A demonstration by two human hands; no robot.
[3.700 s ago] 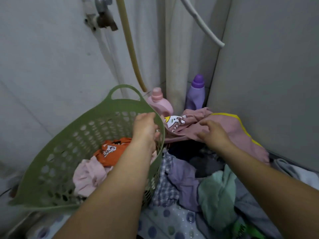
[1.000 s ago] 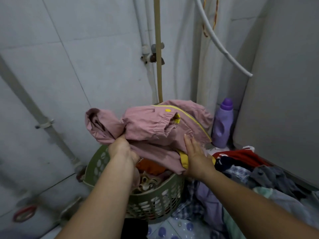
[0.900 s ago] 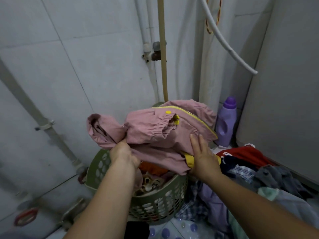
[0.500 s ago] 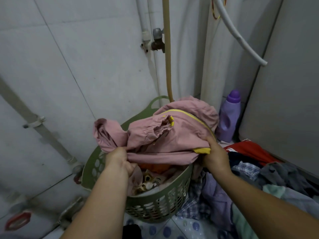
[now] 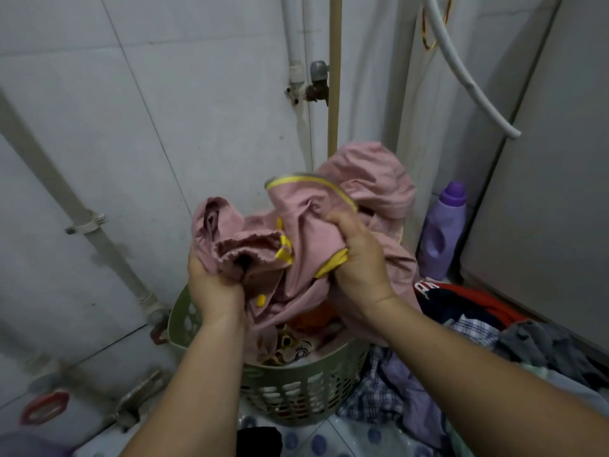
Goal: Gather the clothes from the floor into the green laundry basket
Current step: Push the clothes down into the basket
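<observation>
A bunched pink garment with yellow trim is held over the green laundry basket. My left hand grips its left side, fingers buried in the cloth. My right hand grips the right side near a yellow band. Inside the basket lie an orange piece and a printed cartoon fabric. The garment hides the basket's far rim.
A pile of clothes in red, navy, checked, grey and purple lies on the floor at the right. A purple detergent bottle stands in the corner. Pipes and a tap run down the tiled wall. A grey panel fills the right side.
Both hands have drawn closer together and scrunched the pink garment into a tighter bundle above the basket. My right hand has moved up onto its top and closed on it.
</observation>
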